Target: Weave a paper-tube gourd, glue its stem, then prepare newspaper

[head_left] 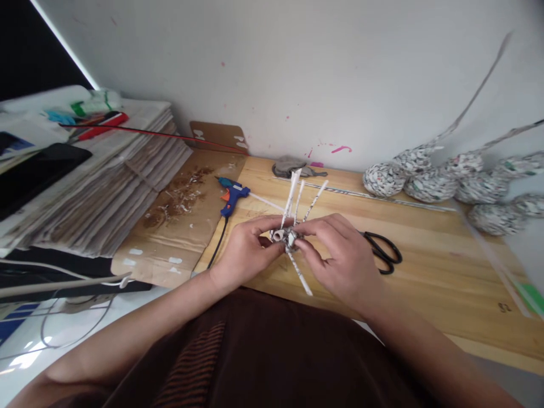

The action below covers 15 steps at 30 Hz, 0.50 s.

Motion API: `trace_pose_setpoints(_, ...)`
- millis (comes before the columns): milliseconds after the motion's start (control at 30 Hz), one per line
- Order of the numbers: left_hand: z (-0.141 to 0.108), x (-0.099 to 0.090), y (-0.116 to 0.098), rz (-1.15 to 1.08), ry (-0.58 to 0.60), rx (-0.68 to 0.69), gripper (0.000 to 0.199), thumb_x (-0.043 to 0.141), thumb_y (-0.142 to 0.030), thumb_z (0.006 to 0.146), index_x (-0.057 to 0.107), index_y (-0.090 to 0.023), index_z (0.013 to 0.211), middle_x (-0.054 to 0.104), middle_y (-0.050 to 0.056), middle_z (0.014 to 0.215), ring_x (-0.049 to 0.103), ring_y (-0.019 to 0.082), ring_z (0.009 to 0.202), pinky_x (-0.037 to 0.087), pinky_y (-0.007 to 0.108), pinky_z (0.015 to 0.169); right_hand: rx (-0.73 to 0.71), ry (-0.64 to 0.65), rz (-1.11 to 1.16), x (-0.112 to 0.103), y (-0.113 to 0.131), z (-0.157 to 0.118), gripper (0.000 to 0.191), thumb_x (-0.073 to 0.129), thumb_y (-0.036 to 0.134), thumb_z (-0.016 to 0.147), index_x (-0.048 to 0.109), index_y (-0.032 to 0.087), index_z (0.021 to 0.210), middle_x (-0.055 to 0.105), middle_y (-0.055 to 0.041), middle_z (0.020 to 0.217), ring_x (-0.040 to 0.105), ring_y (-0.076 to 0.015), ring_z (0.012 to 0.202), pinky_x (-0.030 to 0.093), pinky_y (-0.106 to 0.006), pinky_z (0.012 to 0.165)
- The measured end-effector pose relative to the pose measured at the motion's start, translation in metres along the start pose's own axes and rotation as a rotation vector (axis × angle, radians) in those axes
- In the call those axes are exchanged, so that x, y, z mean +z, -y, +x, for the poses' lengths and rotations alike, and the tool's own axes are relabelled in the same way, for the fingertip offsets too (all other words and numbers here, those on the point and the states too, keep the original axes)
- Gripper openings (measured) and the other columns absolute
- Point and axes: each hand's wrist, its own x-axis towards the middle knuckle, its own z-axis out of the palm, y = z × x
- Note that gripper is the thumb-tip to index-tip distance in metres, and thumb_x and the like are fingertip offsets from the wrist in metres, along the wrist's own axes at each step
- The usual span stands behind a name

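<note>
The wooden surface (433, 283) is the broadest thing in my feed, running along the wall and carrying most of what I see. On its left I have a tall stack of paper (142, 170), and partly beside it a sheet of cardboard (187, 235), stained and littered with scraps, probably laid there to take drips and mess. A cluster of woven paper balls (429, 184) sits at the far right against the wall, perhaps parked to leave elbow room.

The left hand (249, 246) and right hand (340, 255) meet over the near edge. I read both grips as nearly closed, thumbs against fingers: the left pinches one side of the woven paper piece (290, 240), seemingly to steady it, and the right pinches the other, fingertips at the weave, as if to work it.

The blue glue gun (233, 197) lies past the left hand, nozzle towards the cardboard, which I take as a way to keep the tip off the wood. Black-handled scissors (385, 249) rest just beside the right hand, handy to it; their blades are hidden from me.

From the piece, paper strips (297, 198) fan upward and one points down, left free, I think, for weaving. Smallest is the open end of a rolled tube (277, 235).
</note>
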Motion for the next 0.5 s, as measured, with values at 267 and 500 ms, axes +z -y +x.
trace_pose_setpoints(267,0.003,0.000,-0.001,0.017,0.000,0.015,0.033,0.075,-0.015,0.077,0.078,-0.018,0.109,0.079,0.008,0.111,0.075,0.021,0.101,0.063,0.026,0.079,-0.055,0.020,-0.019,0.009,-0.001,0.002,0.012,0.057,0.009,0.092,0.064,0.018,0.093,0.070,-0.0060,0.087,0.060,-0.0209,0.084,0.051,-0.036,0.076)
trace_pose_setpoints(500,0.003,-0.002,-0.003,0.037,0.014,0.037,0.032,0.076,-0.017,0.078,0.077,-0.017,0.110,0.079,0.008,0.110,0.075,0.020,0.099,0.062,0.027,0.083,-0.016,-0.025,0.005,0.007,-0.002,0.001,0.012,0.059,0.010,0.091,0.065,0.018,0.097,0.070,-0.0059,0.090,0.062,-0.0205,0.086,0.053,-0.035,0.078)
